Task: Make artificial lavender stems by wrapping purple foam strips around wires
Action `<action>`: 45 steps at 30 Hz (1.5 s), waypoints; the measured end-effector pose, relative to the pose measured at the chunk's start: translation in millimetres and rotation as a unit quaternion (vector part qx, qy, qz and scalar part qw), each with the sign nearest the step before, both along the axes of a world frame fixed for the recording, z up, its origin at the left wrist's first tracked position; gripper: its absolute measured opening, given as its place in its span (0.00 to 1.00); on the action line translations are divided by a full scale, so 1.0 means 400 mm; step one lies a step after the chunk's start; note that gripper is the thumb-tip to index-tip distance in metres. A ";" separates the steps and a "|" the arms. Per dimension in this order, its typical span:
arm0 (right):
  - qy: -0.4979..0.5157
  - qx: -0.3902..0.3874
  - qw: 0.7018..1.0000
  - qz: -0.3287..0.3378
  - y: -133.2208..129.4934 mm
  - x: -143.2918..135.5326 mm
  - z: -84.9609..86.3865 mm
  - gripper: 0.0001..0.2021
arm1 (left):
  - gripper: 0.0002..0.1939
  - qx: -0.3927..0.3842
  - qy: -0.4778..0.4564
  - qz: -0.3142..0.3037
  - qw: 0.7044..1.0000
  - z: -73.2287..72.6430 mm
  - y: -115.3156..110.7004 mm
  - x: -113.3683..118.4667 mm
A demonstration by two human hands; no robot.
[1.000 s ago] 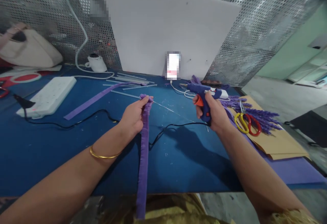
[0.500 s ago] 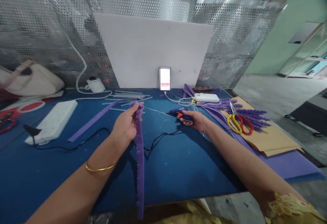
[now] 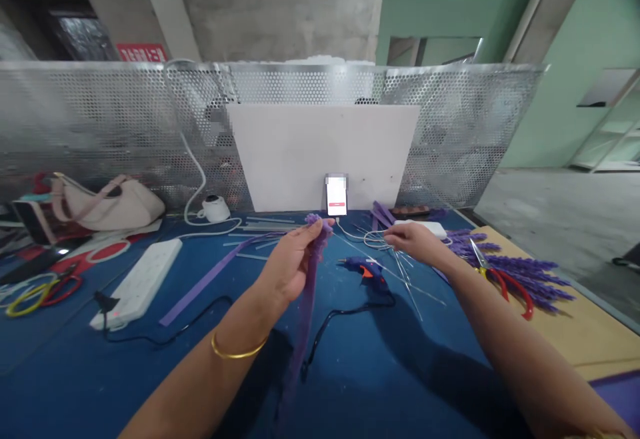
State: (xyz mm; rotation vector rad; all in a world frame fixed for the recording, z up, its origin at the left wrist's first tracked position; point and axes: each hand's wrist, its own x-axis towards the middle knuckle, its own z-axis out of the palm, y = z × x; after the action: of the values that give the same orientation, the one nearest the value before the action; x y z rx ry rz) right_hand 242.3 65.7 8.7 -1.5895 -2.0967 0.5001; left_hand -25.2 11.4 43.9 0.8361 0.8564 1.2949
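My left hand (image 3: 293, 259) is closed on a purple fringed strip (image 3: 311, 285). The strip's top end is bunched into a small curled tip above my thumb, and its long tail hangs towards the front of the table. A thin wire (image 3: 390, 270) runs from that top end out to the right. My right hand (image 3: 417, 244) is at the loose wires (image 3: 404, 272), fingertips pinched together; whether a wire is between them I cannot make out. Between my hands a blue glue gun (image 3: 367, 269) with an orange trigger lies on the table.
A phone (image 3: 337, 195) stands against a white board. Glue sticks (image 3: 265, 227), another purple strip (image 3: 210, 285) and a power strip (image 3: 143, 285) lie left. Right are a white power bank (image 3: 425, 228), red-handled scissors (image 3: 505, 285) and purple flower sprigs (image 3: 530, 272). A black cord (image 3: 333, 319) crosses the table.
My right hand has let go of the glue gun, which now lies on the table, and has moved to the loose wires. My left hand still holds the strip. The head view has tilted up.
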 end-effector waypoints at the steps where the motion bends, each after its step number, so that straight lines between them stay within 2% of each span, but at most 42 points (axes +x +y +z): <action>1: 0.053 0.015 0.998 0.018 0.003 -0.012 0.015 0.14 | 0.18 -0.001 0.004 -0.014 1.000 -0.003 0.001 0.005; 3: 0.154 0.014 0.985 0.076 0.003 -0.050 0.037 0.14 | 0.20 -0.011 0.007 -0.044 0.999 -0.013 0.005 0.012; 5: 0.218 -0.025 0.965 0.143 -0.001 -0.099 0.047 0.14 | 0.19 -0.031 0.010 -0.079 0.996 -0.028 0.012 0.017; 10: 0.316 -0.087 0.919 0.218 -0.003 -0.177 0.029 0.16 | 0.14 -0.036 0.033 -0.138 0.989 -0.073 0.029 0.027; 13: 0.356 -0.134 0.888 0.257 0.005 -0.181 0.006 0.14 | 0.14 -0.054 0.035 -0.157 0.985 -0.092 0.030 0.034; 16: 0.392 -0.161 0.864 0.270 0.012 -0.176 -0.013 0.13 | 0.12 -0.084 0.032 -0.152 0.984 -0.098 0.027 0.040; 20: 0.429 -0.176 0.841 0.280 0.019 -0.164 -0.034 0.12 | 0.12 -0.109 0.035 -0.139 0.984 -0.100 0.025 0.045; 25: 0.445 -0.230 0.793 0.349 0.037 -0.150 -0.057 0.15 | 0.13 -0.106 0.012 -0.152 0.983 -0.096 0.020 0.054; 29: 0.491 -0.240 0.759 0.353 0.041 -0.162 -0.068 0.14 | 0.14 -0.124 0.013 -0.142 0.982 -0.092 0.016 0.055; 34: 0.525 -0.224 0.749 0.336 0.029 -0.177 -0.067 0.15 | 0.13 -0.110 0.040 -0.133 0.984 -0.092 0.017 0.050; 40: 0.520 -0.223 0.754 0.334 0.023 -0.178 -0.061 0.14 | 0.16 -0.077 0.067 -0.084 0.991 -0.089 0.014 0.049; 45: 0.507 -0.236 0.765 0.319 0.019 -0.178 -0.053 0.14 | 0.18 -0.074 0.087 -0.096 0.989 -0.082 0.019 0.041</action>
State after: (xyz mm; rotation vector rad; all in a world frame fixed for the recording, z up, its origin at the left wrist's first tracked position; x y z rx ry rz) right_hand 171.0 73.3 -12.4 -0.4127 -1.5614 1.7590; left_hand -8.7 19.1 11.0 0.8998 0.9725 0.9883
